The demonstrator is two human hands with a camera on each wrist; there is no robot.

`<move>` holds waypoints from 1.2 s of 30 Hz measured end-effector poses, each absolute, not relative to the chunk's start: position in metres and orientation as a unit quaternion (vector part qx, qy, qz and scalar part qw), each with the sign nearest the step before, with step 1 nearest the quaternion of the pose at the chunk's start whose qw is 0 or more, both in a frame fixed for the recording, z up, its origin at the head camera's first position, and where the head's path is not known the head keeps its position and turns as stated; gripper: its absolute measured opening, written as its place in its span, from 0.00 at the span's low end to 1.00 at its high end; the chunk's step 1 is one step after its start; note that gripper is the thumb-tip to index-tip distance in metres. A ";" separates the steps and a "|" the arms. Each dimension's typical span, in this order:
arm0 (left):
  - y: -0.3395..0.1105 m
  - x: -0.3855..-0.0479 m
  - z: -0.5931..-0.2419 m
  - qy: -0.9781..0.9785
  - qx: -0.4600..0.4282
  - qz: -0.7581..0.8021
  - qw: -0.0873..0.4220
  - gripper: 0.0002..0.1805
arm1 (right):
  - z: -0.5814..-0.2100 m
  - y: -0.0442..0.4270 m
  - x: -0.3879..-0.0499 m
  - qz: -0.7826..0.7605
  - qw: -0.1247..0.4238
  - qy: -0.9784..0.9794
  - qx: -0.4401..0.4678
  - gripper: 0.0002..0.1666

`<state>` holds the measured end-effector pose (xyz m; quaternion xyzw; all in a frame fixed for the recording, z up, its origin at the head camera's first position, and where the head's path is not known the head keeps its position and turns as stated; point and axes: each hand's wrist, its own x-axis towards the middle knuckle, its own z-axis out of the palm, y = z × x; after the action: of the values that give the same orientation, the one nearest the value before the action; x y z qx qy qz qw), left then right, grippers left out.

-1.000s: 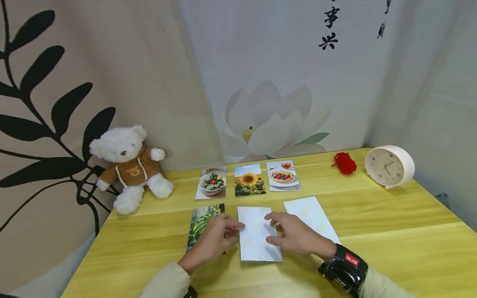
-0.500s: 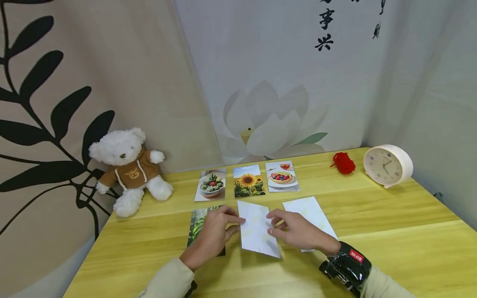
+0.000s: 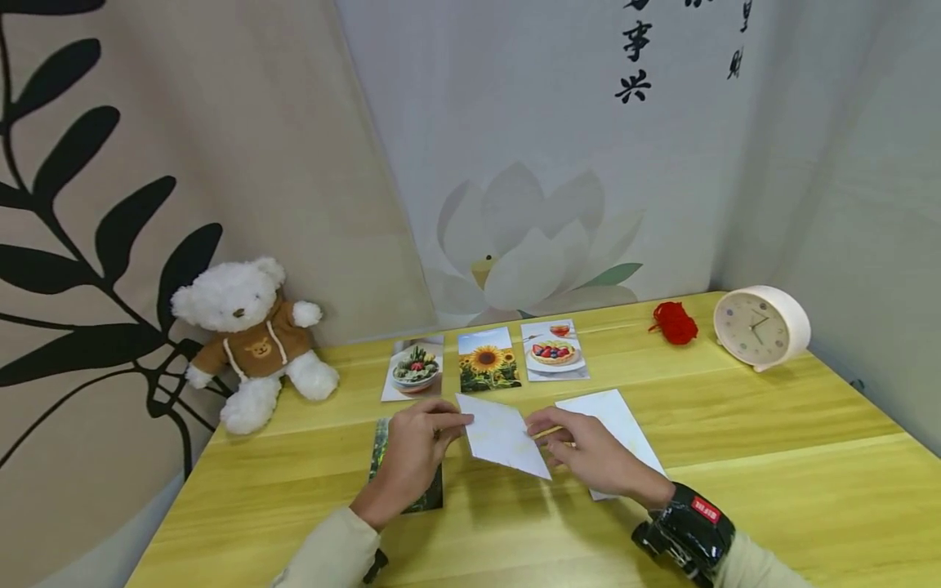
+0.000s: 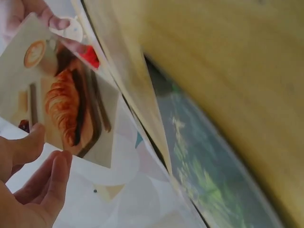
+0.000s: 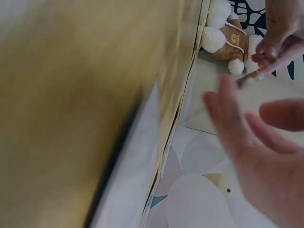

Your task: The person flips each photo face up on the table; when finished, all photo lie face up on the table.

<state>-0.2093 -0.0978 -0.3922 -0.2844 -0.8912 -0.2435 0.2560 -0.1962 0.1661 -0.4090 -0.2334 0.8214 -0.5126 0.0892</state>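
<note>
My left hand (image 3: pixel 412 445) pinches the left edge of a photo card (image 3: pixel 503 437), held tilted above the table with its white back up. In the left wrist view, the card's underside shows a croissant (image 4: pixel 61 107) and a cup of coffee. My right hand (image 3: pixel 584 457) is at the card's right edge, its fingers (image 5: pixel 230 118) apart and blurred in the right wrist view; whether they touch the card I cannot tell. Partly under my left hand lies a green leaf card (image 3: pixel 430 498). Another white-backed card (image 3: pixel 621 420) lies beside my right hand, partly covered.
Along the back of the wooden table (image 3: pixel 772 490) lie a succulent card (image 3: pixel 415 370), a sunflower card (image 3: pixel 488 359) and a fruit tart card (image 3: pixel 555 351). A teddy bear (image 3: pixel 257 347) sits left; red yarn (image 3: pixel 674 323) and a clock (image 3: pixel 757 328) stand right.
The middle white-backed card has come up off the table and tilted, its near edge rising. My left hand has taken hold of its left edge; the right hand has stayed near its right edge.
</note>
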 end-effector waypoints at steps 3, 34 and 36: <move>-0.101 -0.212 -0.390 -0.884 -0.273 -0.252 0.284 0.09 | -0.409 0.166 -0.198 -0.533 0.049 0.813 -0.229 0.25; -0.101 -0.222 -0.369 -0.789 -0.295 -0.358 0.403 0.13 | -0.397 0.150 -0.207 -0.580 -0.200 0.735 -0.288 0.24; -0.101 -0.222 -0.370 -0.782 -0.311 -0.346 0.414 0.13 | -0.396 0.150 -0.207 -0.575 -0.202 0.738 -0.290 0.27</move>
<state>-0.2218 -0.1005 -0.3700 -0.3110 -0.7825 -0.3457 0.4141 -0.2068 0.1501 -0.3964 -0.2901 0.7376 -0.5754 -0.2018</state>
